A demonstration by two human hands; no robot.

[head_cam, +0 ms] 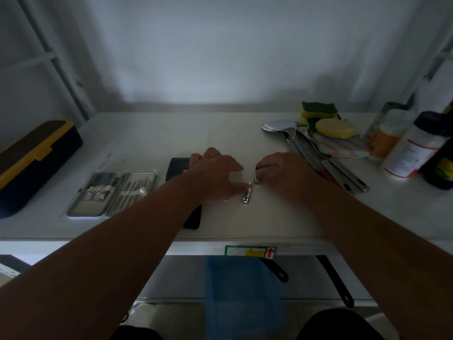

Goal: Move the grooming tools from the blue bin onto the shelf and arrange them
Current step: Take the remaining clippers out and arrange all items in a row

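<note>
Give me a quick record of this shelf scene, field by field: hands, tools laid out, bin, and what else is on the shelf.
left hand: fingertips touch a nail clipper
right hand: pinches a second clipper
open manicure kit: flat on shelf, left of the hands
black case: under the left arm
blue bin: below the shelf
right side: spatulas, sponges, bottles

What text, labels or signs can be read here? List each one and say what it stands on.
No words can be read in this view.
Sticker on the shelf's front edge: green border, yellow patch, red arrow pointing up; its print is too small to read.
White bottle, right side of the shelf: red-bordered label, lines of print too blurred to read.
Orange-labelled bottle behind it: no legible text.
</note>
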